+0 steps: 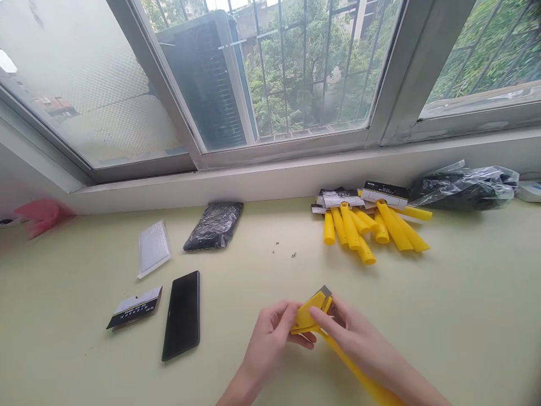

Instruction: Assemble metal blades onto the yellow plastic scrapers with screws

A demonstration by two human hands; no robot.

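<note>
A yellow scraper [307, 314] is held low over the front of the table, its head up and a grey metal blade [325, 291] at the top. Its long yellow handle runs down to the right, out of the frame. My left hand [268, 335] pinches the left side of the head between thumb and fingers. On the other side, my right hand [359, 332] grips the head, its thumb lying on the yellow face; some of its fingers are hidden behind. Tiny metal screws [293, 255] lie on the table beyond the hands.
Several yellow handles [350, 228] with black-and-white cards are piled at the back right, beside a clear bag of black items [469, 186]. To the left are a black phone [181, 316], a folded card [135, 308], a white packet [154, 248] and a black plastic-wrapped packet [214, 225].
</note>
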